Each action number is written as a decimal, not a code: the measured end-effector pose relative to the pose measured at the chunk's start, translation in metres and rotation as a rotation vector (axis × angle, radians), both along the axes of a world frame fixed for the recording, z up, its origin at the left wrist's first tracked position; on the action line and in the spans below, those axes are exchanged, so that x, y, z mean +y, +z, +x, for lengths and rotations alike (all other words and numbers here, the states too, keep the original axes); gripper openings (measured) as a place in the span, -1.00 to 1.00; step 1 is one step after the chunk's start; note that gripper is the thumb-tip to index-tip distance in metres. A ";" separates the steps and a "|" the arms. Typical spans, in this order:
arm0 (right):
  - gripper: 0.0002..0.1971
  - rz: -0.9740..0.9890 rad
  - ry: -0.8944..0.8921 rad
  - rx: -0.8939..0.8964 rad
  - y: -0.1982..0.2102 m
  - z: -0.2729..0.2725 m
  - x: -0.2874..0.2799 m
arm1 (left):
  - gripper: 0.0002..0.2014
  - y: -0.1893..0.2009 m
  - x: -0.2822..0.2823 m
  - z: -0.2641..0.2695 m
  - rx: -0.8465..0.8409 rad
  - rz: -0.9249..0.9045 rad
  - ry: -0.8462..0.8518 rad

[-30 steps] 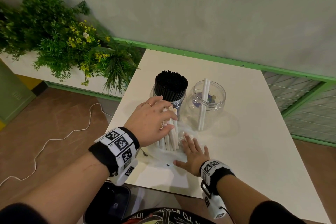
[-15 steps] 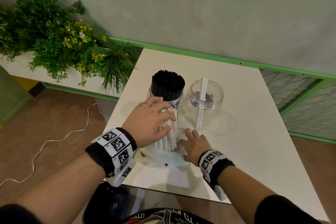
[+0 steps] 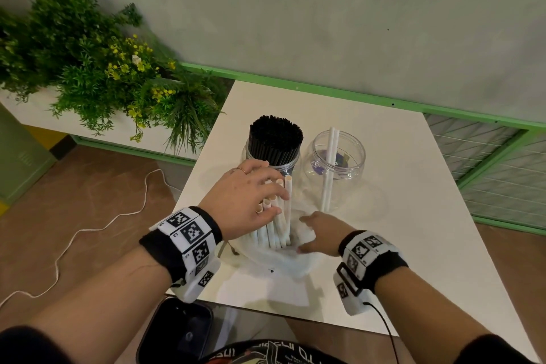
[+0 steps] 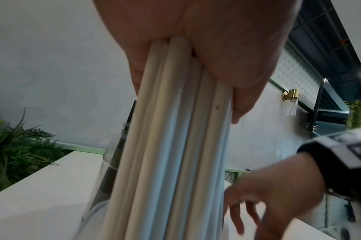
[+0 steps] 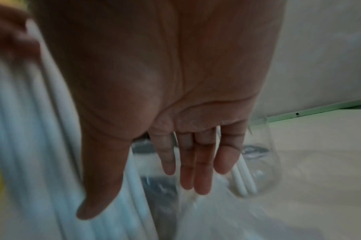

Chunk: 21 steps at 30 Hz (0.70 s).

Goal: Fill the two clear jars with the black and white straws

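My left hand (image 3: 254,198) grips a bundle of white straws (image 3: 277,221) upright on the table, their lower ends in a clear plastic bag (image 3: 283,257). The left wrist view shows the white straws (image 4: 175,146) held between thumb and fingers. Just behind stands a clear jar (image 3: 291,167) packed with black straws (image 3: 276,139). To its right a second clear jar (image 3: 336,168) holds two white straws (image 3: 329,168). My right hand (image 3: 319,230) hovers low beside the bundle, fingers straight and empty; the right wrist view shows its fingers (image 5: 194,162) spread toward that jar (image 5: 263,155).
The white table (image 3: 384,216) has its front edge near my body. A green planter with foliage (image 3: 97,74) stands at the left. A white cable (image 3: 88,230) lies on the brown floor. A green-framed wire fence (image 3: 496,162) runs at the right.
My right hand has lifted off the bag and turned toward the straw bundle. The left hand keeps its hold on the white straws, nearly still.
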State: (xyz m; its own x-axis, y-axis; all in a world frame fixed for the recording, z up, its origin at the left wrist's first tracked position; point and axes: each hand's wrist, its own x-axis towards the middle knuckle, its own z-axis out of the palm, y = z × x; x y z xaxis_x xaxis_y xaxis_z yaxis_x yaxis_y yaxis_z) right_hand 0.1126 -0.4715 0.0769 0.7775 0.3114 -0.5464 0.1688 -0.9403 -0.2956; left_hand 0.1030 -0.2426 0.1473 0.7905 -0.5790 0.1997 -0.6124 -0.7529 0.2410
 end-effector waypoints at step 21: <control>-0.18 0.918 -0.270 -0.039 0.025 0.007 0.043 | -0.20 0.008 0.001 0.002 0.188 -0.094 0.214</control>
State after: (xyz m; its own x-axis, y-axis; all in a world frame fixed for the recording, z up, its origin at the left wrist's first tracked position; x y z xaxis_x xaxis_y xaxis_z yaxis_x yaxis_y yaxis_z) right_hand 0.1195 -0.4282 0.1020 0.8980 0.4134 -0.1504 0.0056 -0.3527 -0.9357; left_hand 0.1048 -0.2417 0.1554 0.9209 -0.3809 0.0833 -0.3801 -0.8294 0.4094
